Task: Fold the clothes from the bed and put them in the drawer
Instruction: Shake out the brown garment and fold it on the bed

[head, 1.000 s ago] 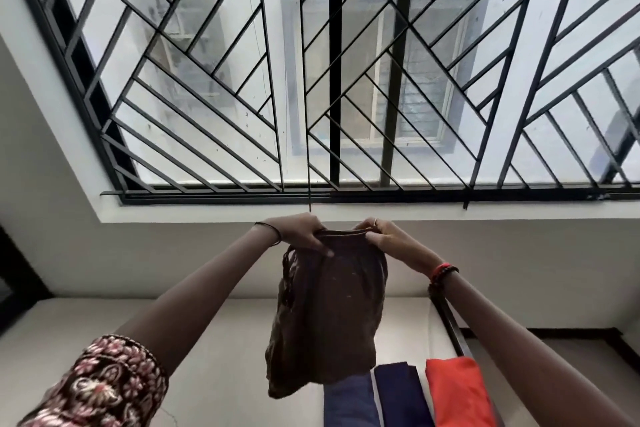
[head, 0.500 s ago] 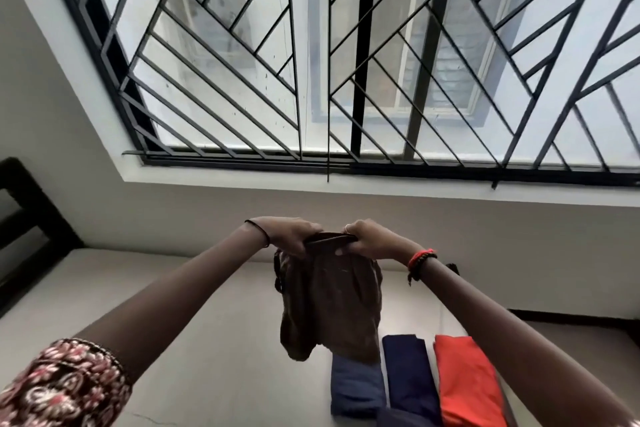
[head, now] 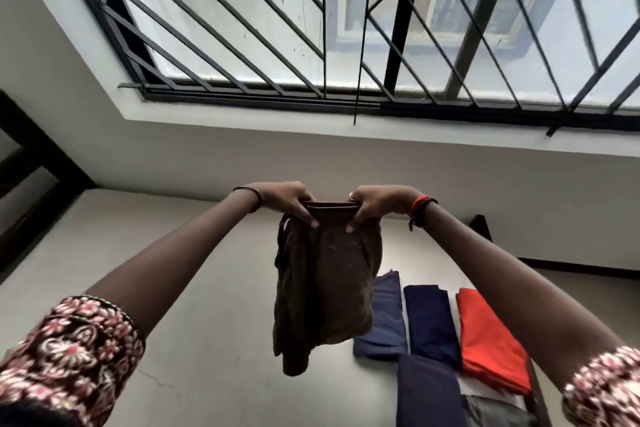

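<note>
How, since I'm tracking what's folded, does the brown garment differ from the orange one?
The brown garment hangs in the air, gripped at its top by the left hand and right hand; the orange garment lies on the bed. The brown garment droops loose and rumpled; the orange garment is folded into a flat rectangle. Brown is dark, orange bright. Both are cloth.

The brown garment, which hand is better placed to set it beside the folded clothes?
Probably the right hand: it and the left hand both grip the brown garment, but the folded clothes lie under the right arm.
</note>
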`<state>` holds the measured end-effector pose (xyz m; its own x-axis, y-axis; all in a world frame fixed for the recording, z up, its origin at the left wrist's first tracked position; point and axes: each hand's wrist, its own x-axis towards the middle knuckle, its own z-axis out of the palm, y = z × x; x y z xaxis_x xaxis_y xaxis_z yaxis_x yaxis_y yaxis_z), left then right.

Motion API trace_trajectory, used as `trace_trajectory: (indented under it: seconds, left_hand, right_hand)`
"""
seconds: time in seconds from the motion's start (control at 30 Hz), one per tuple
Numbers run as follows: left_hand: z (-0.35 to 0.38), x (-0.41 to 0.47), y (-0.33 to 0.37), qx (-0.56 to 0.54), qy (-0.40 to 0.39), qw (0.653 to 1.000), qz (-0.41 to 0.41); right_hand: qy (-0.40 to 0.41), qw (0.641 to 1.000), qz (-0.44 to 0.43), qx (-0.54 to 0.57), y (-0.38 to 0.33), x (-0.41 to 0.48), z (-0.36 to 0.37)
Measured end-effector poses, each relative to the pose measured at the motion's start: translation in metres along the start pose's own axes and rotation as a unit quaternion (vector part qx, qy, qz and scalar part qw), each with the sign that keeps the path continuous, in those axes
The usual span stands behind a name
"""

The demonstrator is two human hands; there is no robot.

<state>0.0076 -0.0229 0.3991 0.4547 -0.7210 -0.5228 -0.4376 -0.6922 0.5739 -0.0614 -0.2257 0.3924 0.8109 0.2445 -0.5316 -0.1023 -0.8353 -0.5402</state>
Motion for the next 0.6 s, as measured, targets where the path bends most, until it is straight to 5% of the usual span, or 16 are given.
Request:
trace_trajectory:
  seconds: [0.27,0.43,0.6]
  left_hand:
    - [-0.034,0.038,-0.035,0.124,0.202,0.97,0.046]
    - [-0.021,0.042,-0.079,0.275,0.346,0.884,0.152]
    - [0.081,0.075,-0.173,0.369,0.356,0.838,0.185]
  right_hand:
    - [0.182,0.972,0.049,-0.143,-0.013,0.068,-0.007]
    - [0.31,0.928,0.043,-0.201,-0.017,0.091,0.019]
    - [0.388,0.883,-0.009,-0.265,0.031,0.146,0.139]
